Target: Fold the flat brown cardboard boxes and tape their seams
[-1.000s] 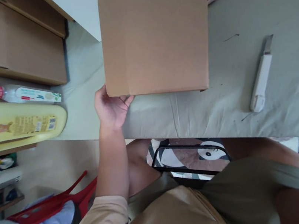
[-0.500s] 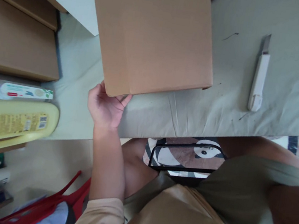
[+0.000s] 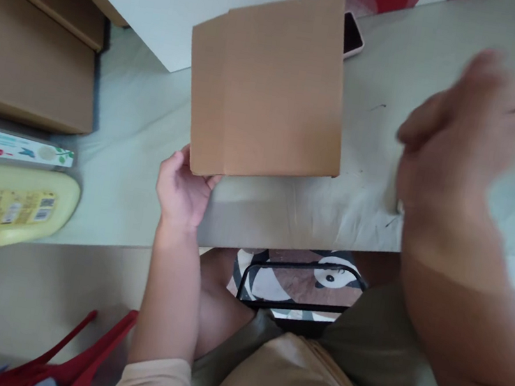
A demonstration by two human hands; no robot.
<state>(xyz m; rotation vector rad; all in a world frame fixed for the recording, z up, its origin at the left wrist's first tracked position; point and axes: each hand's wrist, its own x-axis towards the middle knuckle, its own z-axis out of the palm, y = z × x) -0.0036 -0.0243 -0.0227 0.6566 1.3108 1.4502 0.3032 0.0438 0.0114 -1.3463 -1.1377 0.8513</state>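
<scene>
My left hand grips the near left corner of a brown cardboard box, with fingers under its edge and thumb at the side. The box is tilted above a table covered in pale green cloth. My right hand is at the right, smeared by motion, so its fingers do not show clearly. It covers the place where a white utility knife lay in the earlier view; I cannot tell whether it touches the knife. A phone shows partly from behind the box's far right corner.
Larger cardboard boxes stand at the left, beside a white panel. A bottle with a white label and a yellow jug lie at the table's left end. A red chair stands below on the floor.
My right hand has come into view over the knife's spot. The box now shows smaller and lower in view, uncovering more of the phone. My left hand keeps its hold.
</scene>
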